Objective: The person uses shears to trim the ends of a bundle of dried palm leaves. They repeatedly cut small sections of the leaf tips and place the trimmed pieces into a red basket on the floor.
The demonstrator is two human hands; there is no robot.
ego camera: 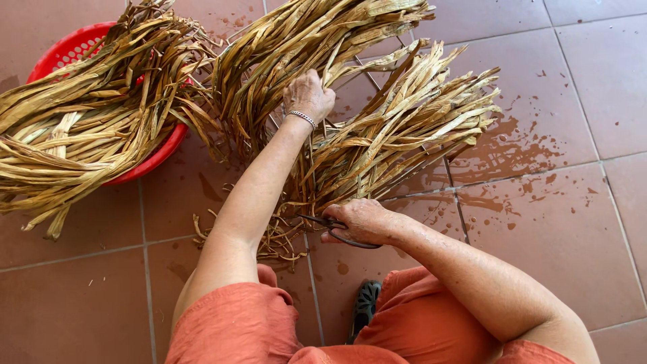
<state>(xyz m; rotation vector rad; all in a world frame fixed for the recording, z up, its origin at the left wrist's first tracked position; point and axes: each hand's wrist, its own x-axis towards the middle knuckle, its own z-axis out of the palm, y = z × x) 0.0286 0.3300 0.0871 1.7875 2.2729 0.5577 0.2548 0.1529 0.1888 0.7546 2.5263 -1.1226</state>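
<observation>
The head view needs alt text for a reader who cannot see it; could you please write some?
A person's right hand holds dark scissors at the ends of dried leaf strips on a wet tiled floor; the left hand steadies them, beside a red basket.

Left hand [309, 94] is pressing down on the leaf bundle [377, 128], which is fanning out beyond and right of its fingers [328, 100]. Basket [74, 48] is sitting far left of those fingers, a second heap of leaves [87, 128] lying in it. Right hand [360, 221] is gripping scissors [337, 232] nearer the body, blades lying left of its fingers at the bundle's near end. Sandal [365, 307] is sitting just below that hand
</observation>
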